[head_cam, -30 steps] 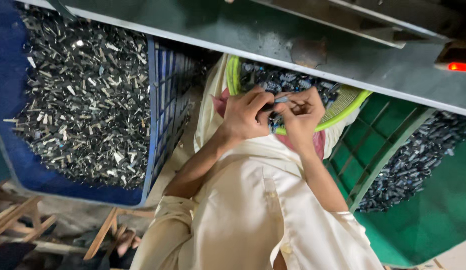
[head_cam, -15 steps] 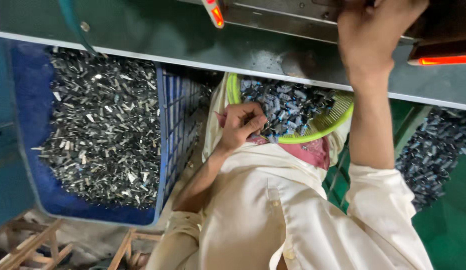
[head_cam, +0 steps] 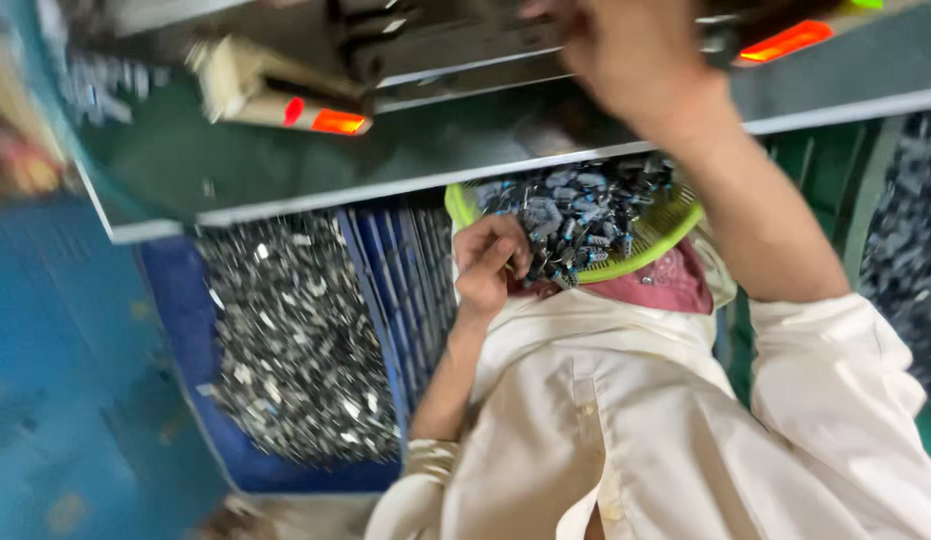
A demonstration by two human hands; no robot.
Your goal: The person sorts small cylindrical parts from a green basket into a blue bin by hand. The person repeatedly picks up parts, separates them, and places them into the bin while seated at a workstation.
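Note:
My left hand (head_cam: 491,265) rests at the near rim of a yellow-green basket (head_cam: 646,262) on my lap, its fingers curled into the pile of small dark and blue parts (head_cam: 586,205) inside. My right hand (head_cam: 626,50) is raised to the dark machine parts above the green machine table (head_cam: 386,150). It is blurred, and what its fingers touch is hidden. My cream shirt sleeves cover both forearms partly.
A blue crate (head_cam: 386,290) of shiny small metal pieces (head_cam: 286,340) stands on the left under the table edge. On the right is a green crate (head_cam: 836,190) with dark parts (head_cam: 916,230). Red lamps (head_cam: 338,122) glow on the machine.
My right hand left the basket and rose to the machine above. My left hand stayed in the basket's parts. The view swung right and upward, with blur.

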